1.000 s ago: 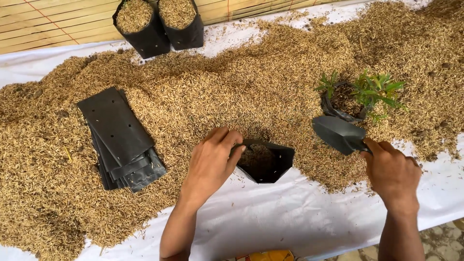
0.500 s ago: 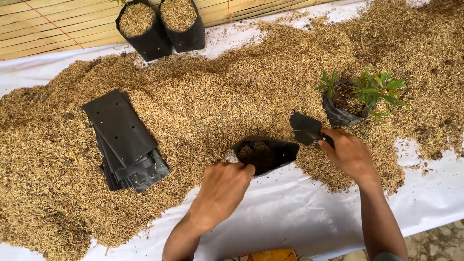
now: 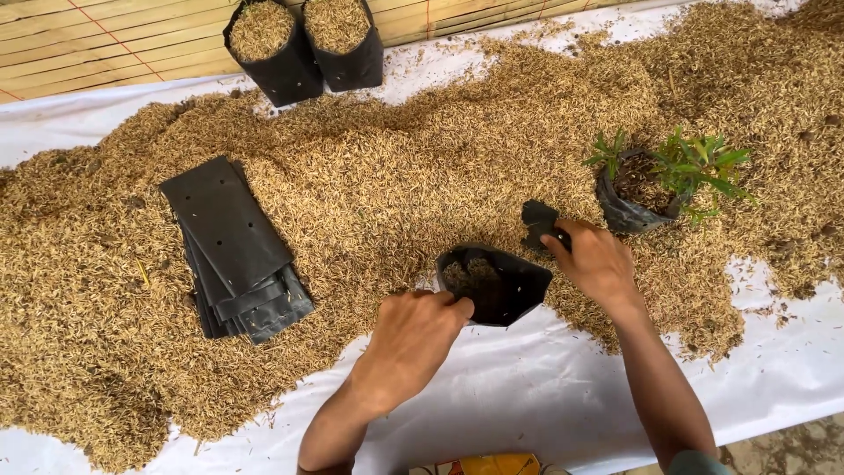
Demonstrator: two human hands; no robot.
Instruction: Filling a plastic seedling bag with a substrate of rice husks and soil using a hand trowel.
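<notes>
**Filling the grow bag with husk**

Left hand pinches the near rim of the black grow bag, centre of the white surface. Right hand grips a dark scoop just right. Keep the mouth wide open; tip husk low.

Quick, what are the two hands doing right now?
Left hand: closed on the rim of the open black grow bag.
Right hand: closed on a small dark scoop, in the husks.

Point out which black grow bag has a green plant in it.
The black bag with the seedling at the right, just beyond the right hand. The two upright bags at the top hold only husk, as does the open bag held by the left hand.
</notes>
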